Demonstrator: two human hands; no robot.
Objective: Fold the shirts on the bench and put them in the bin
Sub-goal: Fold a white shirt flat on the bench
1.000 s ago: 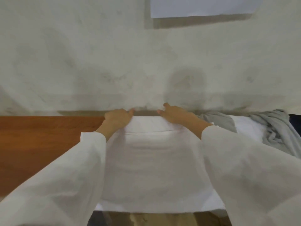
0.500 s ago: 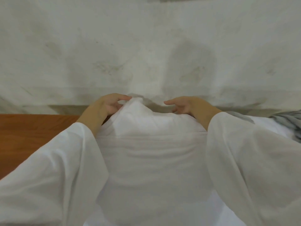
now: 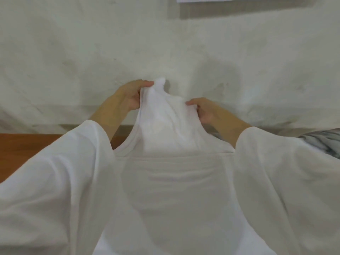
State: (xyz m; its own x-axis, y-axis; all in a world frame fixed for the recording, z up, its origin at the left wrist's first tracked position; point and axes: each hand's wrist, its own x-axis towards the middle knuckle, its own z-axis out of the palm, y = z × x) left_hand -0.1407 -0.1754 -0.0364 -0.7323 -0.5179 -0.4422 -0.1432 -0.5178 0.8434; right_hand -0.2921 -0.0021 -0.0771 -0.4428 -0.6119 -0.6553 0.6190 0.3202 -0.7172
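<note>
Above the desk's [image 3: 27, 150] far edge, I am watching the left grip [image 3: 128, 96] pinching the lifted top of the white shirt [image 3: 165, 122], fingers curled over the cloth. The right grip [image 3: 206, 111] is clutching the same bunched edge just beside it and lower. The rest of the shirt is lying on the desk, with a grey garment [image 3: 325, 142] at the desk's right end.

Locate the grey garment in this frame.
Head view, far right edge: the grey garment lies bunched just past the person's right sleeve, below the wall.
</note>
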